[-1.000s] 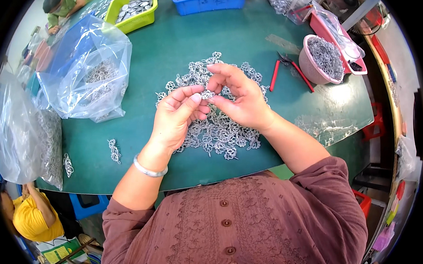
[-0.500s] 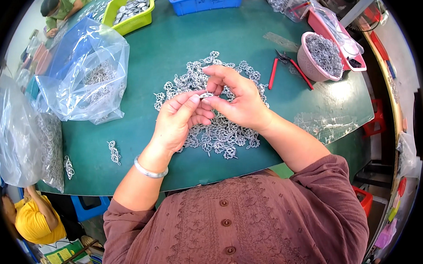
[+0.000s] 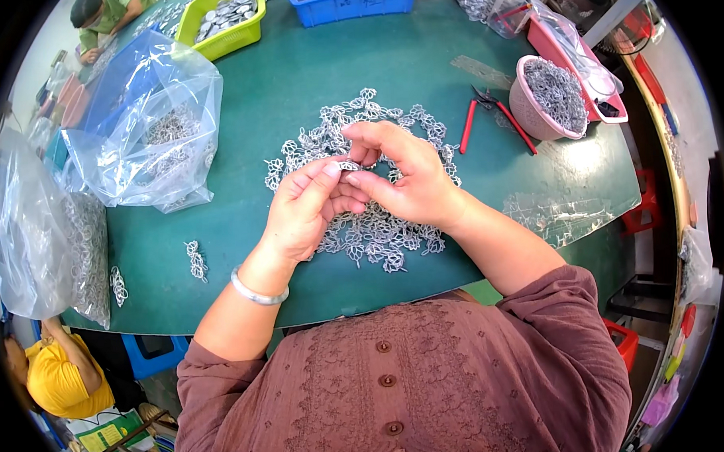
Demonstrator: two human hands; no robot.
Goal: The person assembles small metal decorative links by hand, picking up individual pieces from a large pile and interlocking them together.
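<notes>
- Left hand [image 3: 304,202]: fingers pinch a small silver metal piece [image 3: 349,166] over the wire-link pile [image 3: 382,229], inward from the worktop's [image 3: 277,65] near edge.
- Right hand [image 3: 416,180]: fingers curl beside it; whether they grip, I cannot tell.

A workshop: the large green table [image 3: 316,64] carries heaped small metal pieces [image 3: 378,237], pliers [image 3: 467,128] at right, a blue bin [image 3: 323,12] far off; a co-worker [image 3: 112,26] sits far left.

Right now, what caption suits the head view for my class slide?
Left hand and right hand meet at a small metal piece above a pile of silvery wire pieces, red-handled pliers nearby.
</notes>
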